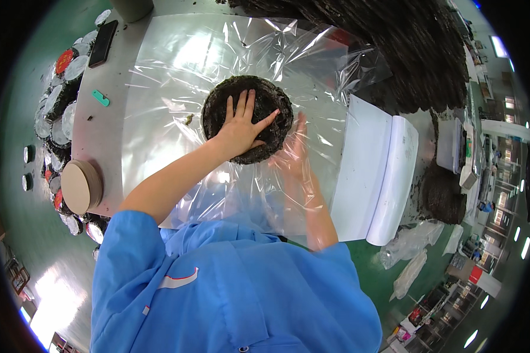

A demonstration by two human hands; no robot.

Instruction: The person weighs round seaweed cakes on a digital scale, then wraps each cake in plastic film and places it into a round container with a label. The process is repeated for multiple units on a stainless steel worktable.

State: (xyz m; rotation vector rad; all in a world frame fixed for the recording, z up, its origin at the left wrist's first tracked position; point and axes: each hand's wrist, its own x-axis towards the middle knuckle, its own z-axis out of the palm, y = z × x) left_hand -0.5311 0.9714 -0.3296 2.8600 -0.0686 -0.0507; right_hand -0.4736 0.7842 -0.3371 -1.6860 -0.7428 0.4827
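A round, dark cake of what looks like dried seaweed [271, 95] lies on a sheet of clear plastic film [168, 88]. My left hand [243, 125] rests flat on its top, fingers spread. To the right of the cake, my right hand [293, 154] is seen through a layer of the film, fingers extended close to the cake's edge. The film drapes over that wrist and forearm. Wrinkles run outward through the film around the cake.
Dark layered sheets [415, 57] cover the table's far right. A white roll [393, 181] lies right of the film. Round card discs [81, 187], a green cutter [100, 98] and a black phone [103, 44] sit left. Wrapped round cakes [59, 110] are piled beyond the left edge.
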